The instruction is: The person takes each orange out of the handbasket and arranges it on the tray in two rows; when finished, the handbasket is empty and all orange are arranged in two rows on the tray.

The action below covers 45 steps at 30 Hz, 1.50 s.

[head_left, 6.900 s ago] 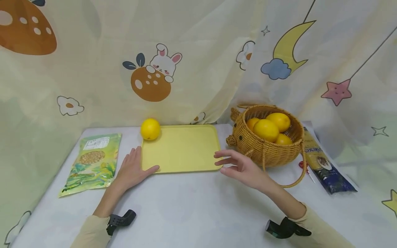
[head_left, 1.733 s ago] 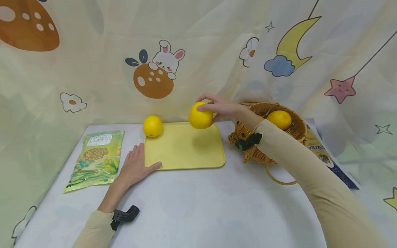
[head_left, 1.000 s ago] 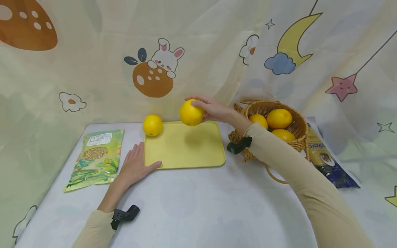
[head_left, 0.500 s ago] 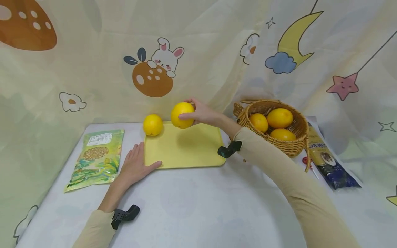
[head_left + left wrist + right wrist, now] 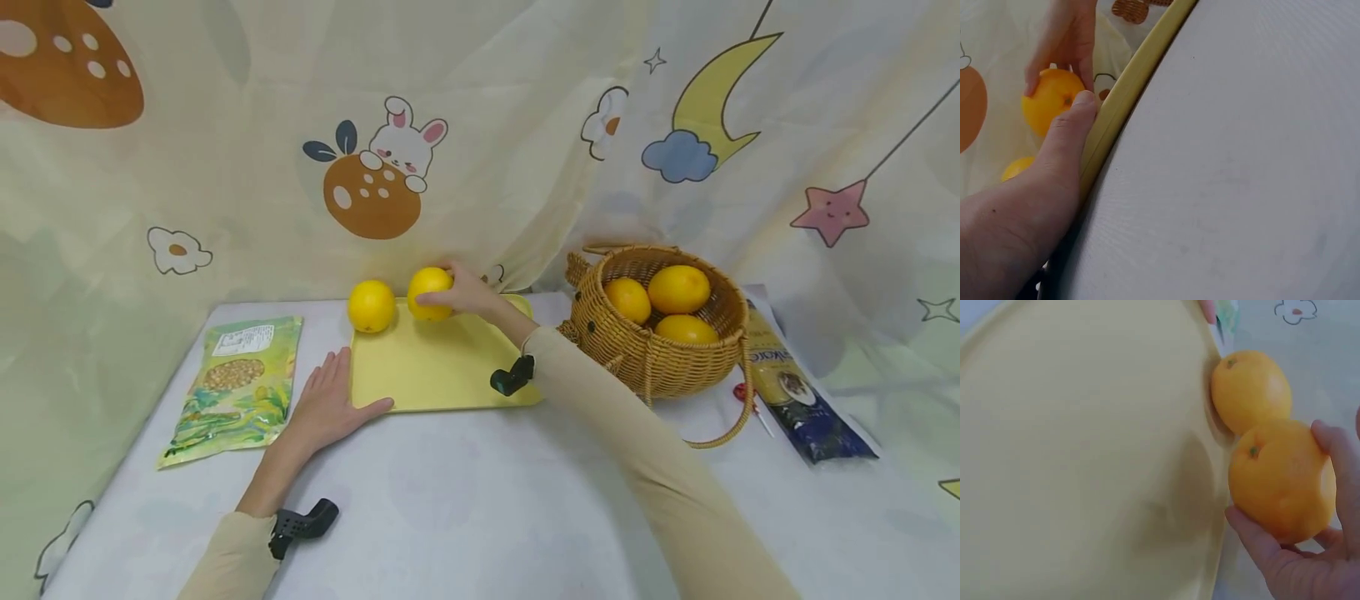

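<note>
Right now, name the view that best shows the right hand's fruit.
Right wrist: the held fruit is largest there, its stem end clear. The head view shows it small, partly covered by fingers; the left wrist view, partly behind the left thumb.

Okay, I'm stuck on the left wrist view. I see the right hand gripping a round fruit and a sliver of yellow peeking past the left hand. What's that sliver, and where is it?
Observer: The head view shows a second yellow fruit at the back left corner of the tray, to the left of the held fruit.
Operator: And that scrap of wicker at the top of my picture?
Observer: That belongs to a wicker basket, and the head view shows three more fruits inside it.
</note>
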Each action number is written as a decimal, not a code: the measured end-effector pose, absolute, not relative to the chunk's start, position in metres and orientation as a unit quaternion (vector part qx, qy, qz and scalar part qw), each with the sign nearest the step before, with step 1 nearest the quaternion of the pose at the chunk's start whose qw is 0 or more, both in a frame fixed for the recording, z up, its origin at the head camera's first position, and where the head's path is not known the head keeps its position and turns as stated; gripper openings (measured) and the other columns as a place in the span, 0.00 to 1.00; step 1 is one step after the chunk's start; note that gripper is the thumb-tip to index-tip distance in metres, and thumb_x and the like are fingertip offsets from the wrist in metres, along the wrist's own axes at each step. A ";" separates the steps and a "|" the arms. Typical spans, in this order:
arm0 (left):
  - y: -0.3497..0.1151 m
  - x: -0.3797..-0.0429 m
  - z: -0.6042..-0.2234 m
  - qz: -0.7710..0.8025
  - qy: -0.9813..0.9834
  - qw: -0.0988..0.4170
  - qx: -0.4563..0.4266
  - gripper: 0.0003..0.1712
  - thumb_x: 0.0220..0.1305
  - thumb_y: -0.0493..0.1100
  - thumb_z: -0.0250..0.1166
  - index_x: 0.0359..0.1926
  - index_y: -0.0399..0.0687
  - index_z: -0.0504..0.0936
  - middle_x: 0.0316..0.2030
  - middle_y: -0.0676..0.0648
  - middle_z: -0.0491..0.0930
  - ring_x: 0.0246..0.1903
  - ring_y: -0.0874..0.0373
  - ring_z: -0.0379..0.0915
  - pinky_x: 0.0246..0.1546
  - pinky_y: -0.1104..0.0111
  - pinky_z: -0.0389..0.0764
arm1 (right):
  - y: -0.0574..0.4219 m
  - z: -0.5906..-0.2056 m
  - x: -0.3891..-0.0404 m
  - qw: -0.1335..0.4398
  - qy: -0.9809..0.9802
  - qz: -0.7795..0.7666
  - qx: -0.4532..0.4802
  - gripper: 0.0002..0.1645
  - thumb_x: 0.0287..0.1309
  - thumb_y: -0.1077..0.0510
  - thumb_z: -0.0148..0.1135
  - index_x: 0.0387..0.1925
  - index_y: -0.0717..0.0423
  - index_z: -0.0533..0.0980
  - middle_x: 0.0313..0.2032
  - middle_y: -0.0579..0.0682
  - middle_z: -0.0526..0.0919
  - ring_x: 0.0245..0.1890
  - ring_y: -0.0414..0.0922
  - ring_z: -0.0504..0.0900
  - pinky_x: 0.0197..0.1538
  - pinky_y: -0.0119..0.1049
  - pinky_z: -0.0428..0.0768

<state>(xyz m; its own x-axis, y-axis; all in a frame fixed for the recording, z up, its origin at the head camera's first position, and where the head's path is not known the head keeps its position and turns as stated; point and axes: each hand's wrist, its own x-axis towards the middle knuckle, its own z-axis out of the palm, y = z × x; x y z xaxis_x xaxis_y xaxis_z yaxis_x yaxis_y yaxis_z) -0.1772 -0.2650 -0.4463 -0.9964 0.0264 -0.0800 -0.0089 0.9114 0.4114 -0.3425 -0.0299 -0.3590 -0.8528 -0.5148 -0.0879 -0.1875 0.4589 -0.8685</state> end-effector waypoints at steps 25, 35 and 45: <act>-0.263 -0.179 -0.443 0.211 0.976 0.050 0.006 0.74 0.51 0.82 0.54 0.75 0.33 0.32 0.75 0.29 0.35 0.75 0.34 0.32 0.74 0.42 0.36 | -0.067 -0.378 -0.331 0.096 0.890 -0.428 -0.124 0.51 0.53 0.39 0.67 0.68 0.59 0.57 0.63 0.59 0.66 0.62 0.54 0.65 0.65 0.45 0.70; -0.263 -0.176 -0.449 0.205 0.978 0.029 0.020 0.73 0.52 0.80 0.55 0.74 0.31 0.33 0.75 0.28 0.38 0.75 0.32 0.34 0.74 0.40 0.39 | -0.033 -0.345 -0.237 0.055 0.895 -0.342 -0.282 0.50 0.57 0.45 0.66 0.73 0.52 0.52 0.75 0.61 0.41 0.75 0.61 0.49 0.71 0.59 0.63; -0.263 -0.178 -0.448 0.203 0.979 0.032 0.021 0.73 0.52 0.79 0.56 0.75 0.31 0.33 0.74 0.27 0.38 0.74 0.32 0.34 0.73 0.40 0.39 | 0.073 -0.336 -0.169 0.031 0.857 -0.390 -0.334 0.39 0.59 0.52 0.65 0.69 0.49 0.61 0.74 0.56 0.52 0.73 0.56 0.58 0.66 0.60 0.69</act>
<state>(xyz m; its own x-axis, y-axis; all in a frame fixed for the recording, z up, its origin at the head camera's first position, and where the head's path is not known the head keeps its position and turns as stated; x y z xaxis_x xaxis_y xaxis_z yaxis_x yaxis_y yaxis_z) -0.1777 -0.2628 -0.4482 -0.9970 0.0544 -0.0547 0.0282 0.9170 0.3978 -0.1688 0.0730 -0.3358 -0.7745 -0.5975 0.2078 -0.5491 0.4720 -0.6897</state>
